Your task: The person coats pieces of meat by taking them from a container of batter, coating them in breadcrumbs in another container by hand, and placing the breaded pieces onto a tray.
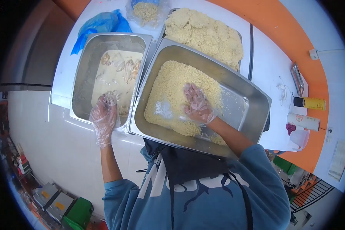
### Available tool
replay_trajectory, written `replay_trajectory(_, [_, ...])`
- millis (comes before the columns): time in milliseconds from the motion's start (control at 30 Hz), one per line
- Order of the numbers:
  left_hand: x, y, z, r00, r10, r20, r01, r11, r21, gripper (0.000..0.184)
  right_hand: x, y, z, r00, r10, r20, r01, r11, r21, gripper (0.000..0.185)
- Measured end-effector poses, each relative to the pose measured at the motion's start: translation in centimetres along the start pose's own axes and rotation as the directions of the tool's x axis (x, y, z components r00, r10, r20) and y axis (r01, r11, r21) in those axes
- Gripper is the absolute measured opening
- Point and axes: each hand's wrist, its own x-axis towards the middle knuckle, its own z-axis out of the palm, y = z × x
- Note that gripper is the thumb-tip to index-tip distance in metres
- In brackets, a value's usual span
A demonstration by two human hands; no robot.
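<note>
My left hand [104,113], in a clear plastic glove, is over the near edge of a steel pan [79,76] of pale batter [111,82] with pieces of food in it. Its fingers point into the pan, and whether they hold anything is hidden. My right hand [198,104], also gloved, lies on yellowish crumbs [172,82] in a larger steel pan [253,111], with its fingers spread and nothing seen in them. White powder [163,109] shows on the crumbs to its left.
Behind the pans are a tray of crumb-coated food [207,36], a bag of grains [145,12] and a blue plastic bag [103,23]. To the right stand a yellow-and-black can [314,103], a paper roll [303,121] and a clear container [299,138].
</note>
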Motion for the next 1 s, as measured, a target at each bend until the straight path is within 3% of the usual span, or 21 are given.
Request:
replay_trajectory(100, [0.1, 0.8, -0.8, 1.000, 0.005, 0.005, -0.005, 1.000, 0.016, 0.026, 0.4, 0.0, -0.6, 0.989, -0.130, -0.077, 0.110, 0.969, -0.220, 0.070])
replay_trajectory(200, [-0.3, 0.6, -0.7, 1.000, -0.006, 0.002, 0.006, 1.000, 0.016, 0.027, 1.5, -1.3, -2.3, 0.965, -0.223, -0.140, 0.182, 0.949, -0.256, 0.069])
replay_trajectory(267, [-0.2, 1.0, -0.8, 0.997, -0.070, 0.037, 0.073, 0.995, -0.066, 0.030, 3.4, -1.5, -1.6, 0.974, -0.191, -0.120, 0.164, 0.965, -0.207, 0.069])
replay_trajectory(367, [-0.3, 0.6, -0.6, 0.998, -0.052, 0.034, 0.054, 0.996, -0.065, 0.029, 4.1, -1.3, -1.1, 0.979, -0.171, -0.107, 0.150, 0.972, -0.182, 0.070])
replay_trajectory(600, [0.0, 0.4, -0.6, 1.000, -0.012, -0.001, 0.012, 0.999, 0.049, 0.022, 4.2, -0.8, -0.1, 0.981, -0.166, -0.096, 0.149, 0.975, -0.162, 0.073])
replay_trajectory(700, [0.0, 0.8, -0.8, 0.999, -0.037, 0.005, 0.036, 0.997, 0.061, 0.022, 4.5, -2.1, 0.3, 0.907, -0.281, -0.313, 0.253, 0.959, -0.128, 0.072])
replay_trajectory(800, [0.2, 1.4, -0.8, 0.995, -0.082, 0.055, 0.079, 0.995, 0.055, 0.023, 6.2, -4.9, 1.7, 0.959, -0.253, -0.132, 0.200, 0.926, -0.321, 0.075])
replay_trajectory(900, [0.3, 1.4, -0.8, 0.993, -0.097, 0.061, 0.099, 0.995, -0.033, 0.025, 7.1, -7.1, 3.0, 0.980, -0.129, -0.149, 0.122, 0.991, -0.054, 0.070])
replay_trajectory(1000, [0.2, 1.6, -1.0, 0.980, -0.174, 0.096, 0.183, 0.978, -0.100, 0.028, 5.3, -8.5, 3.0, 0.958, -0.269, -0.095, 0.269, 0.963, -0.015, 0.058])
